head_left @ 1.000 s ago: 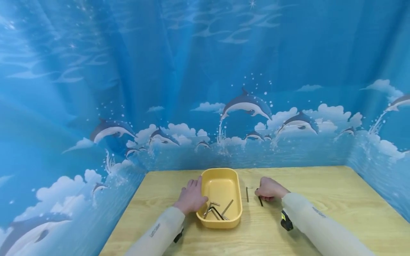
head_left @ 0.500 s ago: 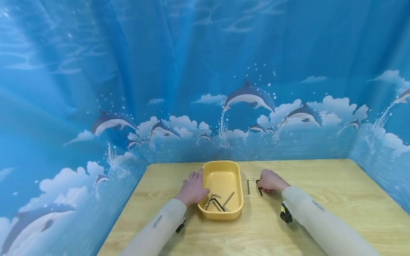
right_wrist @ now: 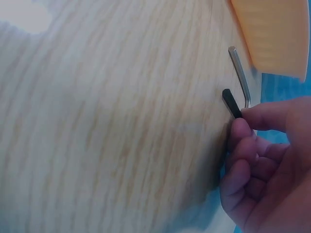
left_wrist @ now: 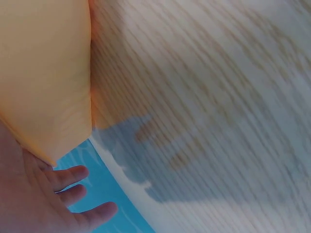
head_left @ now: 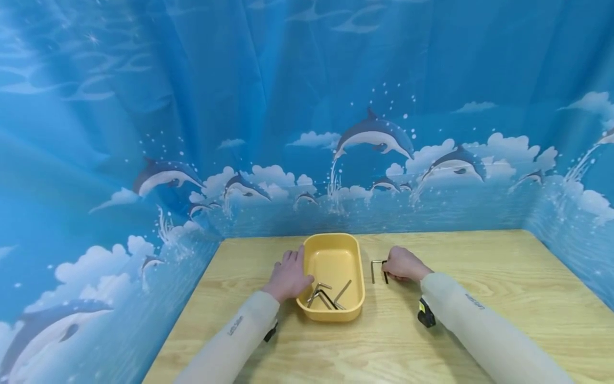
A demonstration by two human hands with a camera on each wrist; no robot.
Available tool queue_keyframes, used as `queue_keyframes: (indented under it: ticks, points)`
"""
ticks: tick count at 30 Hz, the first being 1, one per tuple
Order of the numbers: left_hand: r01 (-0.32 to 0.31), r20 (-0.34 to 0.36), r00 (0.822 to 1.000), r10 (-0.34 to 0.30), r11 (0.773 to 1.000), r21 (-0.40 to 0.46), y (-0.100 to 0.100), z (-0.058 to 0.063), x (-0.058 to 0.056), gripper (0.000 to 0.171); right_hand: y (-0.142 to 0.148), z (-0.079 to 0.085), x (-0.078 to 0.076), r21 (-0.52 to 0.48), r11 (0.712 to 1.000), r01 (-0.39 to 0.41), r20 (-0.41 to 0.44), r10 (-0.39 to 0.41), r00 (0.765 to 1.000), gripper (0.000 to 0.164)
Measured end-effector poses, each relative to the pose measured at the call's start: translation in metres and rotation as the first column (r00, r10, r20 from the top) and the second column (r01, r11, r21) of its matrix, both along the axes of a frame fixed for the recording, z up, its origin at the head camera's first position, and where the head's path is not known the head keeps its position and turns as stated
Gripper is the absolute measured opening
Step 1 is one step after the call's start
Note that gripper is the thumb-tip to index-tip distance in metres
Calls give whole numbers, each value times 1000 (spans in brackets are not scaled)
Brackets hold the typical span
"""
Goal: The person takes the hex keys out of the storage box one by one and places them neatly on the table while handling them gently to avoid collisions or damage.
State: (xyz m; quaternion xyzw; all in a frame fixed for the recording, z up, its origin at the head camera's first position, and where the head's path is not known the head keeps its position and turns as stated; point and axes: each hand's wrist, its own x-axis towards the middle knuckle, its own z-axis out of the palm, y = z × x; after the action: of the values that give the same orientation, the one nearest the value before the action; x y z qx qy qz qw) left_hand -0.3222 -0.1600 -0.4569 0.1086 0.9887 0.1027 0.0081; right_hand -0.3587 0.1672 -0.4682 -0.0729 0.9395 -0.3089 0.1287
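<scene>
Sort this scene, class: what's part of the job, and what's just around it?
Likely the job:
black hex key, pinched by right hand
silver hex key beside it
yellow tray, left hand touching it
hex keys inside

Just surroundings:
wooden table
dolphin-print curtain

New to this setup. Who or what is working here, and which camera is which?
No robot here: a person works with bare hands. The wide view comes from a head-worn camera looking forward and down; the two smaller ones come from cameras worn on each wrist. On the wood-grain table stands a yellow tray with several L-shaped hex keys inside, silver and black. The left hand rests against the tray's left side. The right hand pinches a black hex key; a silver hex key lies between that hand and the tray.
</scene>
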Motion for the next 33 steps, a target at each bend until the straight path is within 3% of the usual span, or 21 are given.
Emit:
queue_keyframes:
  ticks: [17, 33]
  points:
    - [-14, 16, 1000, 14, 1000, 6, 1, 6, 0, 89, -4, 2, 3, 1, 1000, 13, 3, -13, 1000, 40]
    - [-17, 19, 1000, 17, 1000, 11, 0, -1, -3, 90, -4, 1, 1, 45, 999, 29, -3, -29, 1000, 41]
